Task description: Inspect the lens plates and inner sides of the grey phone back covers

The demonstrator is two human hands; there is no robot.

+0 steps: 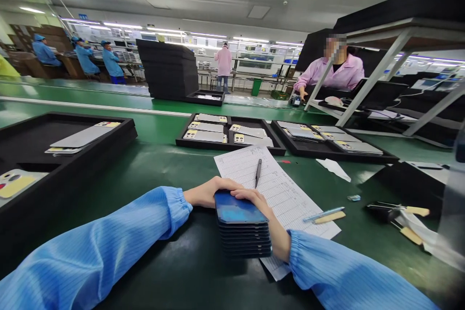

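Note:
A stack of several thin blue panels (242, 225) stands on the green table in front of me. My left hand (212, 191) is at the stack's far left corner, its fingers bent around the back edge. My right hand (267, 213) lies along the right side, with fingers reaching over the far top edge. Both hands hold the stack between them. Under and behind my right hand lies a printed sheet (286, 193) with handwriting, and a dark pen (258, 173) rests on it.
Black trays with phone-like panels stand at the left (90, 164), centre (230, 147) and right (348, 155). Wooden-handled tools (410, 235) and a light-coloured pen (323, 214) lie at right. Beyond are stacked black trays (167, 70) and a person in pink (336, 72) beside a metal-framed shelf.

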